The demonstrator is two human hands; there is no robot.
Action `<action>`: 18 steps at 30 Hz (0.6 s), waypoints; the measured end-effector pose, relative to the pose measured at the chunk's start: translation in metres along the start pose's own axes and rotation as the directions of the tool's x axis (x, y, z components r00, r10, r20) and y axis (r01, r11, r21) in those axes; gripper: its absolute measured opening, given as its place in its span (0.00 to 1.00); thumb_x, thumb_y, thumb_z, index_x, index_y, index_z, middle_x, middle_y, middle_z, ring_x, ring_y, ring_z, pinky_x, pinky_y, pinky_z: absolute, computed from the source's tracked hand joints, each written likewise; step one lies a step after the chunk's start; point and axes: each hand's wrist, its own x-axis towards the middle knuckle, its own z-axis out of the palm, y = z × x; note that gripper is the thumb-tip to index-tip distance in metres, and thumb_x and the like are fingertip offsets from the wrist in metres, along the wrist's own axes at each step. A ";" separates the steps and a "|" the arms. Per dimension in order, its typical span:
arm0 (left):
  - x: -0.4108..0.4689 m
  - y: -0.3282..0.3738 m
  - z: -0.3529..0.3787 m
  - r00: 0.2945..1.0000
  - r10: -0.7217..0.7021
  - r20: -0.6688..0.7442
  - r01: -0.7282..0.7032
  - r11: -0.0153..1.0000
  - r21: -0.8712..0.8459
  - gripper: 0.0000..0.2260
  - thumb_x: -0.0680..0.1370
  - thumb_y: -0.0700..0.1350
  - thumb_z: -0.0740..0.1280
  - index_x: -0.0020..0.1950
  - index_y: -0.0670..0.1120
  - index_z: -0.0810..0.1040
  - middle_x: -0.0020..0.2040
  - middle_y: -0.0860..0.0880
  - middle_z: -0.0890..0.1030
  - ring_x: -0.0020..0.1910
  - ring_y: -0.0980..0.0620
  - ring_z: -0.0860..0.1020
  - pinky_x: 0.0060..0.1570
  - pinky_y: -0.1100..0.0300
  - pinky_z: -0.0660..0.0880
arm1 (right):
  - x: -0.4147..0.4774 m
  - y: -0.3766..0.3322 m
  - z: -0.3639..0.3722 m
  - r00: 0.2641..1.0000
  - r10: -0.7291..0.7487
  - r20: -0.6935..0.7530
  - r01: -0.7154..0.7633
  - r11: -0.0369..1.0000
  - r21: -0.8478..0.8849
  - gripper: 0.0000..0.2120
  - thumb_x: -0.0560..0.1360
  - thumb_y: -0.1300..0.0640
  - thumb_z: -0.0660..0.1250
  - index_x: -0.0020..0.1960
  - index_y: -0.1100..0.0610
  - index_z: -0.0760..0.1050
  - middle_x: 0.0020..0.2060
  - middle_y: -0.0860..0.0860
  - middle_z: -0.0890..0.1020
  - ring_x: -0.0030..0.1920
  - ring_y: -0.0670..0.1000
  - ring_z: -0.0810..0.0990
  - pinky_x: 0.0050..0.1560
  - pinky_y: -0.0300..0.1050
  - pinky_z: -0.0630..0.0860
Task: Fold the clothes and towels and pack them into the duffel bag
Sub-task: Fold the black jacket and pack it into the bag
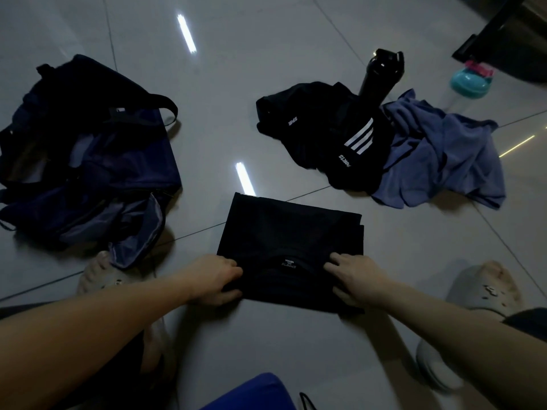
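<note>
**A:** Where's the shirt?

**B:** The folded black shirt [290,241] lies flat on the tiled floor [296,54], straight ahead. The left grip [213,279] pinches its near left edge and the right grip [352,276] its near right edge, both closed on the cloth.

**A:** Any writing?

**B:** There's a white neck label [288,265] between the two hands, upside down. The print is too small to read surely. Beyond the shirt to the right sits a heap of black clothes [319,137] with three white stripes and "SPORTS", also upside down. A second white word there is partly folded away.

**A:** And the rest?

**B:** A blue towel [444,155] lies farther right of the shirt, touching the heap. A black bottle [379,75] stands behind the heap. The navy duffel bag [118,161] slumps left of the shirt, gaping open.
</note>
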 end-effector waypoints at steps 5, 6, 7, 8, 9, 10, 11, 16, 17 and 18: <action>0.015 -0.008 0.001 0.903 -0.311 -0.295 0.238 0.937 -0.257 0.10 0.80 0.59 0.61 0.50 0.53 0.71 0.49 0.52 0.75 0.46 0.50 0.77 0.44 0.56 0.71 | 0.040 0.007 -0.029 0.968 0.192 -0.163 -0.182 0.980 0.074 0.13 0.76 0.53 0.65 0.59 0.58 0.74 0.55 0.56 0.75 0.51 0.59 0.78 0.43 0.52 0.76; 0.021 -0.010 -0.002 0.855 -0.363 -0.370 0.254 0.916 -0.311 0.11 0.79 0.59 0.63 0.54 0.52 0.73 0.52 0.51 0.75 0.50 0.49 0.76 0.47 0.55 0.72 | 0.050 0.010 -0.033 0.962 0.204 -0.180 -0.192 0.978 0.084 0.17 0.77 0.53 0.64 0.64 0.58 0.73 0.60 0.57 0.74 0.56 0.60 0.77 0.49 0.53 0.76; 0.028 -0.011 -0.006 0.821 -0.386 -0.422 0.256 0.908 -0.332 0.16 0.79 0.59 0.65 0.61 0.51 0.74 0.57 0.49 0.75 0.56 0.47 0.76 0.54 0.53 0.73 | 0.059 0.013 -0.035 0.959 0.208 -0.192 -0.194 0.977 0.088 0.22 0.78 0.52 0.63 0.71 0.58 0.69 0.67 0.58 0.71 0.62 0.61 0.74 0.57 0.54 0.75; 0.035 -0.013 -0.011 0.821 -0.377 -0.429 0.258 0.915 -0.311 0.23 0.79 0.60 0.65 0.69 0.50 0.72 0.65 0.47 0.73 0.63 0.45 0.73 0.63 0.50 0.72 | 0.067 0.014 -0.036 0.959 0.209 -0.193 -0.196 0.977 0.084 0.26 0.80 0.50 0.60 0.76 0.58 0.64 0.73 0.59 0.67 0.69 0.61 0.70 0.64 0.55 0.72; 0.042 -0.013 -0.015 0.853 -0.345 -0.391 0.259 0.931 -0.257 0.30 0.79 0.62 0.65 0.76 0.50 0.66 0.74 0.45 0.67 0.72 0.44 0.67 0.71 0.48 0.66 | 0.072 0.014 -0.035 0.963 0.203 -0.176 -0.194 0.979 0.066 0.29 0.81 0.47 0.57 0.79 0.57 0.58 0.77 0.59 0.62 0.74 0.61 0.65 0.70 0.56 0.68; 0.047 -0.013 -0.019 0.894 -0.304 -0.330 0.255 0.950 -0.182 0.36 0.79 0.65 0.63 0.81 0.50 0.58 0.80 0.45 0.59 0.78 0.44 0.59 0.77 0.48 0.58 | 0.073 0.013 -0.031 0.973 0.186 -0.140 -0.183 0.983 0.035 0.32 0.82 0.44 0.52 0.81 0.57 0.54 0.80 0.58 0.58 0.77 0.61 0.60 0.74 0.56 0.64; 0.051 -0.014 -0.021 0.925 -0.264 -0.272 0.243 0.964 -0.107 0.41 0.78 0.68 0.60 0.83 0.49 0.50 0.83 0.45 0.50 0.81 0.44 0.51 0.80 0.48 0.51 | 0.071 0.011 -0.024 0.983 0.161 -0.093 -0.161 0.987 0.000 0.33 0.82 0.41 0.48 0.82 0.56 0.51 0.81 0.57 0.54 0.80 0.60 0.56 0.76 0.57 0.61; 0.053 -0.023 -0.004 0.960 -0.246 -0.136 0.255 0.965 0.056 0.48 0.74 0.77 0.42 0.82 0.46 0.34 0.82 0.44 0.36 0.81 0.45 0.37 0.80 0.45 0.42 | 0.027 0.025 0.014 0.966 0.256 0.045 -0.252 0.965 -0.074 0.40 0.80 0.33 0.38 0.82 0.59 0.51 0.81 0.56 0.52 0.81 0.60 0.52 0.76 0.61 0.60; 0.053 -0.024 -0.001 0.961 -0.243 -0.134 0.253 0.966 0.059 0.48 0.75 0.77 0.41 0.82 0.46 0.35 0.82 0.44 0.36 0.81 0.45 0.37 0.80 0.45 0.42 | 0.017 0.031 0.018 0.944 0.326 0.054 -0.323 0.945 -0.061 0.41 0.80 0.32 0.37 0.82 0.60 0.52 0.81 0.57 0.54 0.80 0.60 0.55 0.75 0.61 0.62; 0.053 -0.024 -0.001 0.958 -0.237 -0.161 0.247 0.968 0.046 0.47 0.75 0.77 0.42 0.83 0.46 0.38 0.82 0.44 0.39 0.82 0.44 0.40 0.80 0.44 0.44 | 0.007 0.036 0.022 0.917 0.395 0.061 -0.393 0.919 -0.037 0.43 0.79 0.31 0.36 0.81 0.61 0.52 0.81 0.58 0.54 0.80 0.61 0.56 0.75 0.61 0.63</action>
